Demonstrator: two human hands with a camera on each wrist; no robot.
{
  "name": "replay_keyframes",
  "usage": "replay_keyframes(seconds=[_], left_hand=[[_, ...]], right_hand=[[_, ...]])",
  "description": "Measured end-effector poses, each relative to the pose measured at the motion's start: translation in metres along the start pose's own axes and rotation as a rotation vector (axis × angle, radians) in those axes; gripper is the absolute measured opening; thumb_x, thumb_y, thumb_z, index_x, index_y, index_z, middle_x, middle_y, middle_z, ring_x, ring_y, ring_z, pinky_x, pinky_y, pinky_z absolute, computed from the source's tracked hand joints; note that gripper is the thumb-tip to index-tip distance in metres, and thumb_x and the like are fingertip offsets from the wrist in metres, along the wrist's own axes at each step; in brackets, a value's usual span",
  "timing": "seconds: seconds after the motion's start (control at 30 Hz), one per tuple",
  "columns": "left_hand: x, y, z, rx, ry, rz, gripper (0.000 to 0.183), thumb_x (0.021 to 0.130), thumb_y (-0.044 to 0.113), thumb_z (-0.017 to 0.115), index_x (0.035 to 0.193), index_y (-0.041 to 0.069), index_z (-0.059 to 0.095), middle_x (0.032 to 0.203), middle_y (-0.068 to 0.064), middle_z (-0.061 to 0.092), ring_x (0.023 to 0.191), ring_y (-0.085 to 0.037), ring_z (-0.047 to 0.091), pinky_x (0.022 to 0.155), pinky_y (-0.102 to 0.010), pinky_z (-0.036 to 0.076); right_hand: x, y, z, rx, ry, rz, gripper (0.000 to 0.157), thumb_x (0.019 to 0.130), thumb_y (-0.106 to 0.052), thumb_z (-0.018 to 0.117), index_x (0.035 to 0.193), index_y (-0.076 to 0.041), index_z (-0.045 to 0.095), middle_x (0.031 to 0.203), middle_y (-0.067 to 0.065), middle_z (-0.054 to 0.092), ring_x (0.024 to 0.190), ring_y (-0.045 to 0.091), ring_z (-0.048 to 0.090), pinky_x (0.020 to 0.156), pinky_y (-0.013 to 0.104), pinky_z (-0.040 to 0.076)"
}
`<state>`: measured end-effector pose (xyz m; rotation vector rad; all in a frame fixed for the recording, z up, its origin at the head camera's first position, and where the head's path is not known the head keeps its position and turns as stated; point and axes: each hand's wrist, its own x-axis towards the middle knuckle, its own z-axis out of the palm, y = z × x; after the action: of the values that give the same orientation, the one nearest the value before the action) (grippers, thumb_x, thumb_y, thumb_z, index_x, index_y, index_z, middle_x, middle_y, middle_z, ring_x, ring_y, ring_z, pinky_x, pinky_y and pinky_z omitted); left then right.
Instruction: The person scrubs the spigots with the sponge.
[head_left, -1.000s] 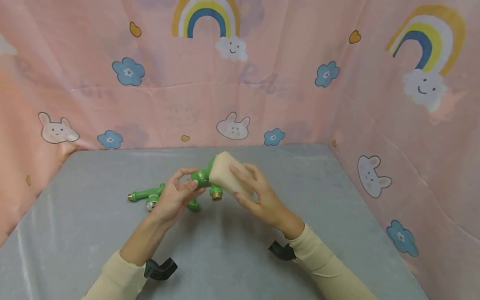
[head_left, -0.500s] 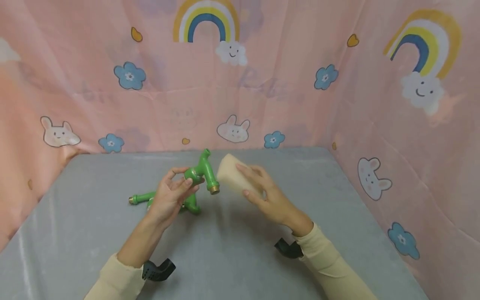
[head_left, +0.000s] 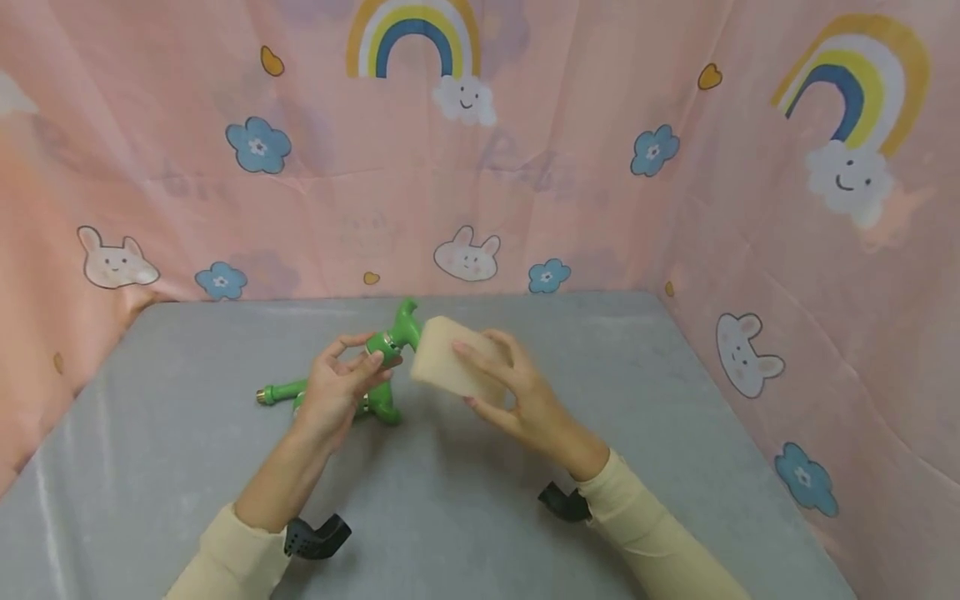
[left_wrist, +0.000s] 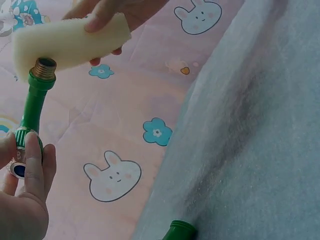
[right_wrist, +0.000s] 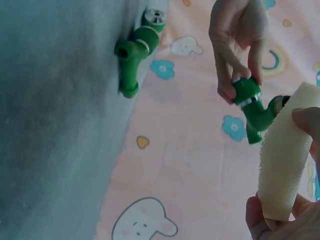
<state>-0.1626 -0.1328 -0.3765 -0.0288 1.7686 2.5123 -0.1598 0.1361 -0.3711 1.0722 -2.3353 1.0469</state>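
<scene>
My left hand (head_left: 336, 392) holds a green faucet (head_left: 406, 330) by its round knob end, raised above the table. Fingertips and thumb pinch it; the left wrist view shows the faucet's brass threaded end (left_wrist: 45, 69). In my right hand (head_left: 536, 408) is a thick cream sponge (head_left: 448, 360), gripped between thumb and fingers. The sponge lies against the threaded end of the faucet (right_wrist: 257, 117) in the right wrist view and hides that end in the head view. Behind my left hand, a second green faucet (head_left: 385, 404) lies on the table, partly covered by the hand.
A grey cloth covers the table (head_left: 615, 400). Pink printed curtains (head_left: 585, 208) stand at the back and sides. Dark curved mounts (head_left: 318, 537) stick out near both sleeve cuffs.
The sponge first moved right, off the faucet, then came back left over its threaded end. The held faucet turned and shifted slightly left; the other faucet stayed put.
</scene>
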Motion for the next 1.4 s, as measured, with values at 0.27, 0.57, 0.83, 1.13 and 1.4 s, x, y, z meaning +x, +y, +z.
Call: replay_keyframes(seconds=[0.27, 0.57, 0.83, 1.13, 1.4], left_hand=[[0.002, 0.004, -0.004, -0.051, -0.009, -0.027, 0.022, 0.103, 0.010, 0.057, 0.122, 0.013, 0.048, 0.091, 0.010, 0.077, 0.090, -0.005, 0.076, 0.076, -0.014, 0.058], [-0.001, -0.001, 0.005, 0.005, 0.015, -0.101, 0.025, 0.104, 0.010, 0.056, 0.127, 0.009, 0.047, 0.091, 0.011, 0.076, 0.087, -0.007, 0.076, 0.082, -0.020, 0.060], [-0.003, 0.002, 0.002, 0.028, 0.009, -0.139, 0.029, 0.106, 0.015, 0.053, 0.132, 0.006, 0.044, 0.092, 0.005, 0.073, 0.086, -0.006, 0.075, 0.083, -0.016, 0.059], [-0.003, -0.008, 0.010, 0.496, -0.068, 0.155, 0.042, 0.096, -0.004, 0.063, 0.136, -0.001, 0.054, 0.129, -0.027, 0.065, 0.092, -0.014, 0.071, 0.076, -0.029, 0.063], [-0.008, -0.013, 0.016, 0.575, -0.102, 0.234, 0.038, 0.095, -0.004, 0.064, 0.133, 0.002, 0.059, 0.133, -0.026, 0.062, 0.105, -0.037, 0.068, 0.076, -0.029, 0.062]], right_hand=[[0.005, 0.012, -0.013, -0.016, 0.052, 0.060, 0.064, 0.087, -0.006, 0.077, 0.146, -0.019, 0.055, 0.142, 0.022, 0.043, 0.126, 0.040, 0.048, 0.087, 0.052, 0.056], [0.002, -0.005, -0.004, -0.062, 0.086, -0.120, 0.066, 0.084, -0.012, 0.079, 0.145, -0.018, 0.054, 0.140, 0.021, 0.046, 0.125, 0.038, 0.048, 0.087, 0.049, 0.057], [0.001, 0.012, -0.009, -0.124, 0.057, 0.017, 0.065, 0.080, -0.003, 0.082, 0.140, -0.015, 0.060, 0.138, 0.024, 0.047, 0.122, 0.042, 0.049, 0.086, 0.053, 0.059], [0.004, 0.013, -0.015, -0.052, 0.036, 0.056, 0.061, 0.083, -0.011, 0.079, 0.141, -0.016, 0.060, 0.140, 0.021, 0.050, 0.125, 0.039, 0.049, 0.087, 0.047, 0.054], [0.000, 0.009, -0.002, -0.179, -0.116, 0.059, 0.063, 0.082, -0.006, 0.076, 0.141, -0.021, 0.060, 0.139, 0.021, 0.051, 0.126, 0.040, 0.049, 0.092, 0.051, 0.055]])
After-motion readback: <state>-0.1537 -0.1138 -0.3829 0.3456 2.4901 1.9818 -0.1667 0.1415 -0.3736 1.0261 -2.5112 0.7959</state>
